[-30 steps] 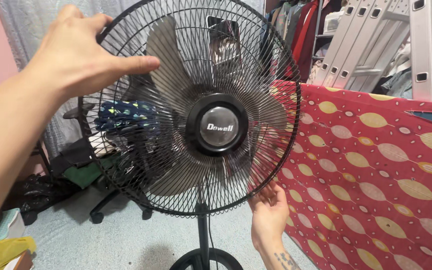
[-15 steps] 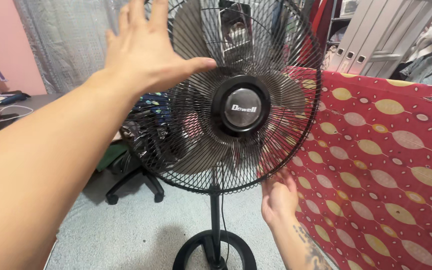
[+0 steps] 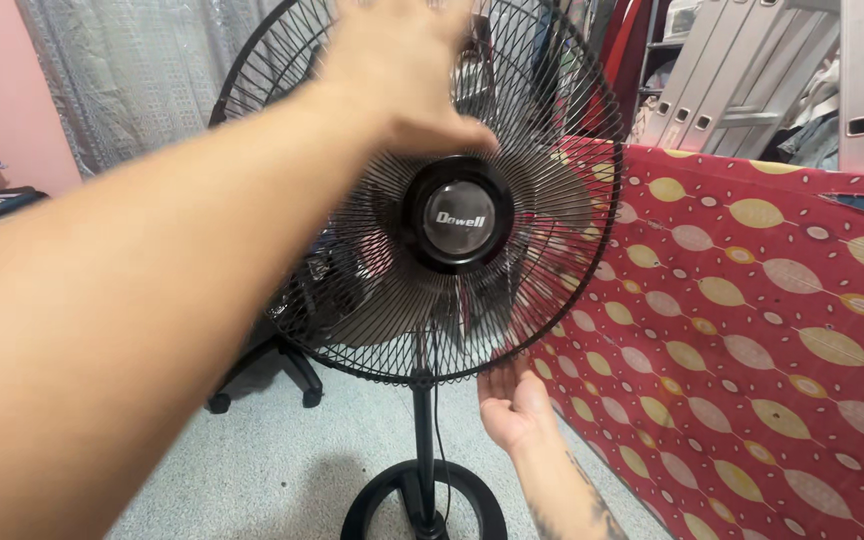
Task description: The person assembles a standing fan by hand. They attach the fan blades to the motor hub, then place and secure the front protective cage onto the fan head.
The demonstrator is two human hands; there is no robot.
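Note:
A black pedestal fan [image 3: 457, 220] stands in front of me, with a round wire grille [image 3: 552, 150], grey blades and a round base [image 3: 422, 505] on the floor. My left hand [image 3: 402, 70] stretches across the top of the grille, blurred, palm toward the wires, holding nothing. My right hand [image 3: 512, 405] is below the grille's lower right rim, palm up with fingers apart, fingertips at the wires.
A mattress in a red cover with yellow and white ovals [image 3: 752, 330] leans at the right. Behind it stands a silver ladder [image 3: 752, 80]. A black wheeled chair [image 3: 272, 365] sits behind the fan, a grey curtain [image 3: 132, 80] at the back left.
My left hand has moved right along the top of the grille, from its left rim to above the hub. My right hand has opened below the lower rim, palm up.

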